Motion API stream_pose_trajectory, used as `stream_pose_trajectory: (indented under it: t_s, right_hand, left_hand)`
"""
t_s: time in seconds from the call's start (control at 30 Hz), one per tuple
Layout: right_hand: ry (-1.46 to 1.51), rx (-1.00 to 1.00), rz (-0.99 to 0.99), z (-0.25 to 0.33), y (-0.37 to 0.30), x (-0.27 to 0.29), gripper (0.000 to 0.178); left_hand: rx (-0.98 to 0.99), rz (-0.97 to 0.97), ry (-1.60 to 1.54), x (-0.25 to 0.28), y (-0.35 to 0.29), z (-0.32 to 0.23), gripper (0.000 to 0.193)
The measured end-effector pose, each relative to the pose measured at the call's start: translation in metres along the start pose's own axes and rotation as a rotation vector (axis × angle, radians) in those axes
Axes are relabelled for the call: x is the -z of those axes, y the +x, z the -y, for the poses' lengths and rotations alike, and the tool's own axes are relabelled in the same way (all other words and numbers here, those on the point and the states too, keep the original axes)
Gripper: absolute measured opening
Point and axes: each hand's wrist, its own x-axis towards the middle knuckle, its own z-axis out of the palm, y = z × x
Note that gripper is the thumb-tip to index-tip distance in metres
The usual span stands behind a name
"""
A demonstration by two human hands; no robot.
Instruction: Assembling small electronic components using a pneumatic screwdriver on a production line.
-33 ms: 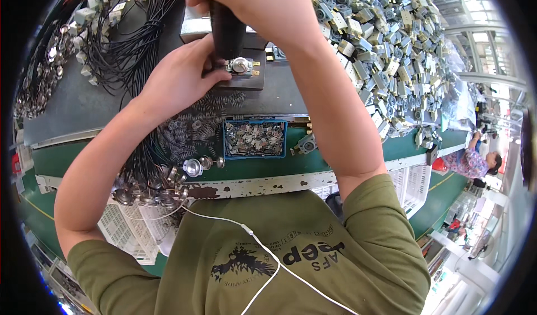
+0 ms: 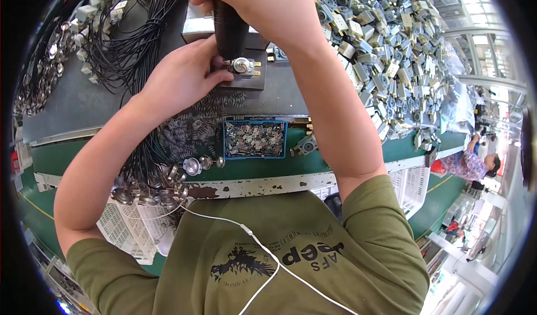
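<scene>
My right hand [image 2: 254,2] is wrapped round a thick black cylindrical tool [image 2: 230,34], held upright with its lower end over a small part. Part of that hand is cut off by the upper edge. The tool's tip is hidden. Beneath it, the small switch-like part [image 2: 242,66], with a round metal cap and brass tabs, lies on a dark block [image 2: 251,84]. From the left, my left hand [image 2: 182,72] pinches this part at its side, thumb in front. Its other fingertips are mostly hidden behind the tool.
Loose springs [image 2: 193,125] and a blue tray [image 2: 225,141] of small metal pieces lie nearer me. Grey-and-white switch bodies [image 2: 380,52] are heaped at right. Black wire bundles [image 2: 137,49] with metal caps lie left. A person [image 2: 472,161] is at far right.
The tool and both hands appear very slightly farther right in the picture. Both hands keep the same grips.
</scene>
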Motion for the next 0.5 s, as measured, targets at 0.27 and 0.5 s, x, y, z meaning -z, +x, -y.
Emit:
stream_pose_trajectory:
  t_s: [0.27,0.5]
  right_hand:
    - [-0.126,0.399,-0.168,-0.001,-0.018,-0.028,0.077]
    - [-0.098,0.189,-0.207,0.007,-0.017,-0.019,0.072]
  left_hand:
    - [-0.023,0.253,0.210,0.018,0.011,0.001,0.033]
    - [-0.005,0.237,0.195,0.014,0.011,0.004,0.032]
